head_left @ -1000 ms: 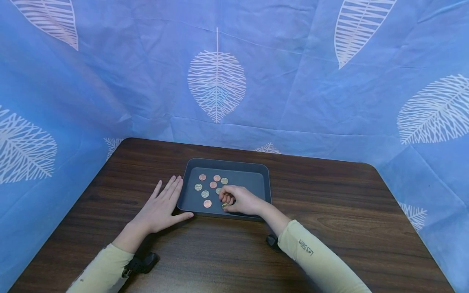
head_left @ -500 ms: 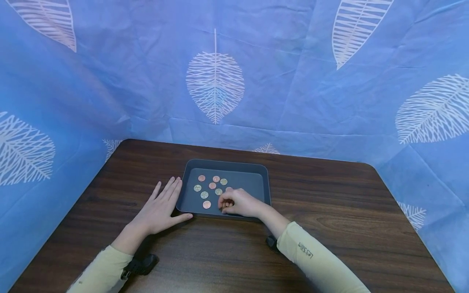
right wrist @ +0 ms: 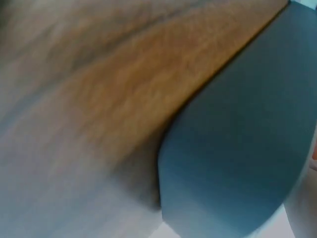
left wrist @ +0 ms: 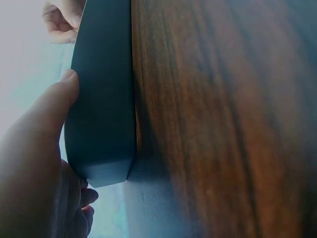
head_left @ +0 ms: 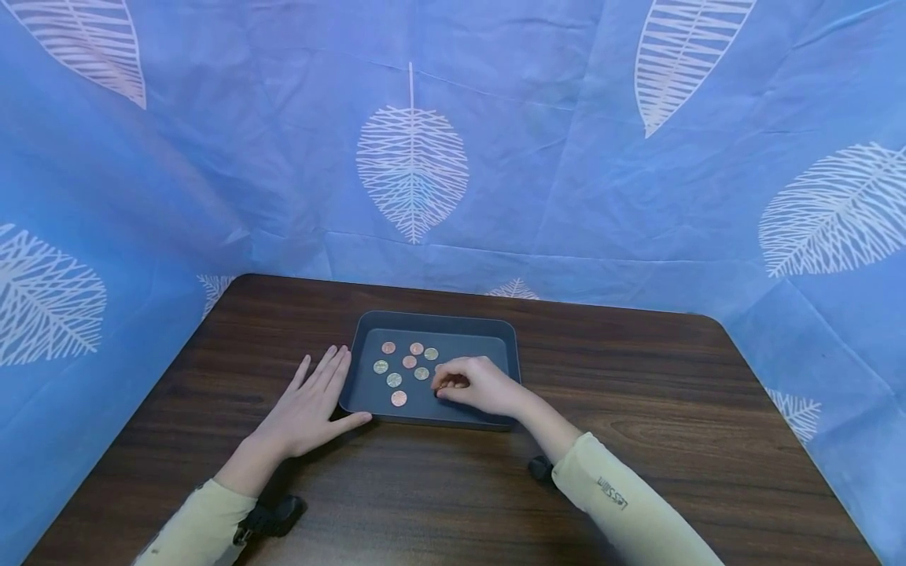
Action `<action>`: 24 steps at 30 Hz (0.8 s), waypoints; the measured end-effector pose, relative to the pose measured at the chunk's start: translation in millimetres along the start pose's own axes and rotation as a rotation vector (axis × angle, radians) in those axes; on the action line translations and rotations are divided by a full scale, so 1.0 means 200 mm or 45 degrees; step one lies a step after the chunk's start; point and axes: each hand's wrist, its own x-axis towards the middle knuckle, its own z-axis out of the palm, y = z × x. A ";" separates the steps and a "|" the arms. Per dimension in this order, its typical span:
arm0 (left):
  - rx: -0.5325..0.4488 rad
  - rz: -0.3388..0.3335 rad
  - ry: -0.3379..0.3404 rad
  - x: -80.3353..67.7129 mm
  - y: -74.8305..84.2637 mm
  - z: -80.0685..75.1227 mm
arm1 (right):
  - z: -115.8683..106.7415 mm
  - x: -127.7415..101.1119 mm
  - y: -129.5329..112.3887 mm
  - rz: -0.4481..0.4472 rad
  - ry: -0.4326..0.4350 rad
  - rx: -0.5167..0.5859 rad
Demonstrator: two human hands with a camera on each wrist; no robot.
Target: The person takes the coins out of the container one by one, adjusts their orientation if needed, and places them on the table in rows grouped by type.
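Observation:
In the head view a dark grey tray (head_left: 488,330) holds several copper and brass-coloured coins, among them a copper coin (head_left: 399,398) near the front and a brass-coloured coin (head_left: 381,367) at the left. My left hand (head_left: 307,413) rests against the tray's left front corner, fingers straight and thumb spread along the front wall. In the left wrist view that thumb (left wrist: 67,89) touches the tray's rim. Over the tray's right half, my right hand (head_left: 484,387) has its fingers curled and pinches a coin, mostly hidden by the fingertips.
The tray stands on a dark brown wooden table (head_left: 637,377). Behind and beside the table hangs a blue cloth (head_left: 297,141) with white leaf prints. Each wrist wears a black camera, such as the left one's camera (head_left: 272,517).
My right hand has shifted slightly right within the tray. A brass-coloured coin showed between its fingertips earlier; now little of the coin is visible. The left hand stays in place.

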 end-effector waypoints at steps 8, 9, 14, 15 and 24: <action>0.015 0.005 0.007 0.00 0.00 0.00 | -0.14 -0.10 0.02 0.121 0.123 0.092; 0.015 0.005 0.007 0.00 -0.01 0.00 | -0.16 -0.11 0.02 0.141 0.146 0.102; 0.011 0.004 0.007 0.00 0.00 0.01 | -0.25 -0.18 0.04 0.182 0.252 0.125; 0.011 0.005 0.008 0.00 0.00 0.01 | -0.27 -0.20 0.05 0.186 0.267 0.126; 0.003 0.008 0.014 0.00 0.00 0.01 | -0.35 -0.31 0.16 0.279 0.386 0.082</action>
